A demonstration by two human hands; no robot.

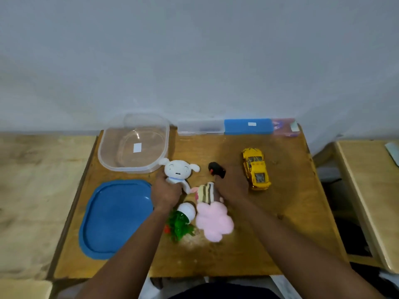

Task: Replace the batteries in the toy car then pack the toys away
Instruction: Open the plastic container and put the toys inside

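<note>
Packing | my left hand clenches the white plush puppy mid-frame, likely bound for the open clear plastic tub upper left | right hand at the small black gadget, grip I cannot tell | yellow toy car sits centre right on the wooden counter, untouched.

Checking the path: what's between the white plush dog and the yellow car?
Head view: a small black object, gripped by the right hand; otherwise bare table.

Car right of container
</note>
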